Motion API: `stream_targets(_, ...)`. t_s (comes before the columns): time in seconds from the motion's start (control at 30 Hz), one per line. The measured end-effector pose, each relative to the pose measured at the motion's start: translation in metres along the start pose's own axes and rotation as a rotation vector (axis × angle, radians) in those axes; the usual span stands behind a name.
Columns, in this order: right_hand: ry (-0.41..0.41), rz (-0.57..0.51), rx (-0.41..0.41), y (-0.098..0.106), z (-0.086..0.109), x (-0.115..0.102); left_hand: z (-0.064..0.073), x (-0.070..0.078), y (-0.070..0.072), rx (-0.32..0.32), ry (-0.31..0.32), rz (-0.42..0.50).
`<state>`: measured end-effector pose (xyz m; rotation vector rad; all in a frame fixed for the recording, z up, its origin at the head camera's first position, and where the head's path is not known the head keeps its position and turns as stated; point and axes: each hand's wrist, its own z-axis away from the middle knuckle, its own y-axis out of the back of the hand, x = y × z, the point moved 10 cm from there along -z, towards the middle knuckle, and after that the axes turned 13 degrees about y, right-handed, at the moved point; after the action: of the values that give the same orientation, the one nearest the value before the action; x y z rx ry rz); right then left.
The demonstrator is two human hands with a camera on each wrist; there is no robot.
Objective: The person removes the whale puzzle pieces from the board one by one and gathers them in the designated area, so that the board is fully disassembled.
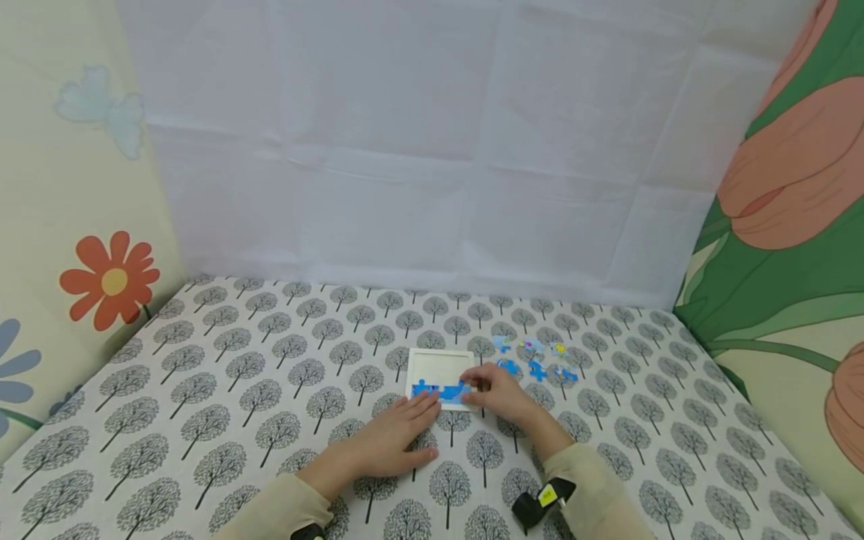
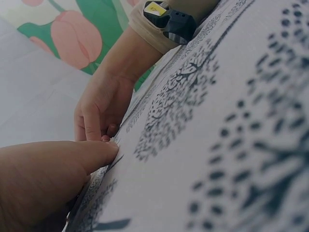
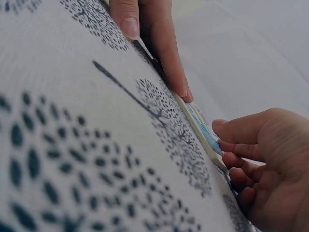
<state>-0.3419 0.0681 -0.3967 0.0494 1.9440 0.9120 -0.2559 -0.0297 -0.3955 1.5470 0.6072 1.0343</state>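
Note:
A square white puzzle frame [image 1: 442, 360] lies on the patterned cloth. Blue jigsaw pieces [image 1: 445, 393] fill its near part, and the far part shows bare backing. With straight fingers, my left hand [image 1: 394, 439] rests on the frame's near left edge, fingertips touching the pieces. My right hand [image 1: 498, 391] has its fingers bent round a blue puzzle piece [image 3: 208, 137] at the near right corner. In the right wrist view its fingertips meet that piece and the frame's rim, though the contact is partly hidden. The left wrist view shows my right hand [image 2: 104, 106] beyond my left thumb.
Several loose puzzle pieces [image 1: 537, 370], blue with yellow and pink details, lie on the cloth to the right of the frame. The table's cloth [image 1: 283, 390] has a tree print. A white sheet [image 1: 391, 150] hangs behind, with flowered panels on both sides.

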Motion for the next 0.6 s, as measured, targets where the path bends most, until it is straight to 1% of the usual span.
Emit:
stream_targets(0.1, 0.018, -0.004, 0.006, 0.001, 0.0, -0.003, 0.0, 0.0, 0.0, -0.001, 0.001, -0.001)
stream_targets(0.2, 0.019, -0.014, 0.017, 0.004, 0.003, -0.019, 0.0, -0.001, 0.0, -0.003, 0.002, -0.001)
stream_targets(0.27, 0.022, -0.019, 0.017, 0.004, 0.003, -0.02, 0.0, -0.001, 0.0, -0.003, 0.001, -0.002)
stream_targets(0.37, 0.015, -0.015, 0.012, 0.004, 0.002, -0.016, 0.0, -0.001, 0.0, -0.002, 0.0, -0.002)
stream_targets(0.43, 0.011, -0.011, 0.009, 0.001, 0.001, -0.004, 0.0, -0.001, 0.0, -0.002, 0.0, 0.002)
stream_targets(0.6, 0.009, 0.004, 0.007, 0.001, 0.001, -0.004, 0.0, 0.001, 0.001, -0.005, -0.002, 0.023)
